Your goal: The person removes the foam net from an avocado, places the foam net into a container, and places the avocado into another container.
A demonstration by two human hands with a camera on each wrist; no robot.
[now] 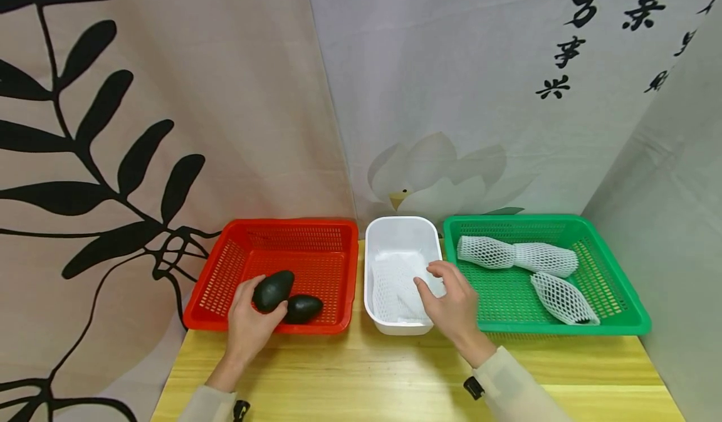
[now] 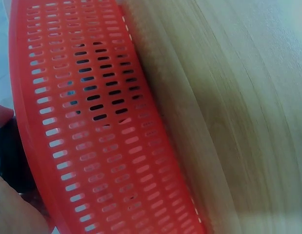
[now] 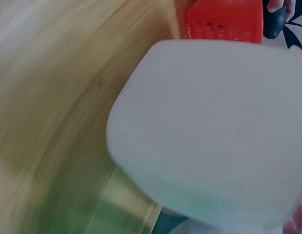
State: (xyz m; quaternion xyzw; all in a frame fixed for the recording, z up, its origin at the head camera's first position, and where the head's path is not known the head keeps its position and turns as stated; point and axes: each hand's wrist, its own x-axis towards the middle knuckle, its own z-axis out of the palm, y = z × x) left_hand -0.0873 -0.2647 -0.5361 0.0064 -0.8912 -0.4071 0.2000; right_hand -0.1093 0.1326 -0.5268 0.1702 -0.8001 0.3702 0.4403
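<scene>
The left hand grips a dark avocado in the near part of the red basket; the right, its thumb and fingers parted, hovers seemingly unladen at the white bin. The fruit looks firm, smooth and bruisable, best cradled round its middle.

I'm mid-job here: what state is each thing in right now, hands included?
Red basket: upright
Held avocado: unwrapped, gripped by the left hand
Other avocado: unwrapped, lying in the red basket
White tub: upright, white netting inside
Right hand: holding nothing, fingers apart over the tub
Green basket: upright
Netted bundles: lying in the green basket, bulging
</scene>
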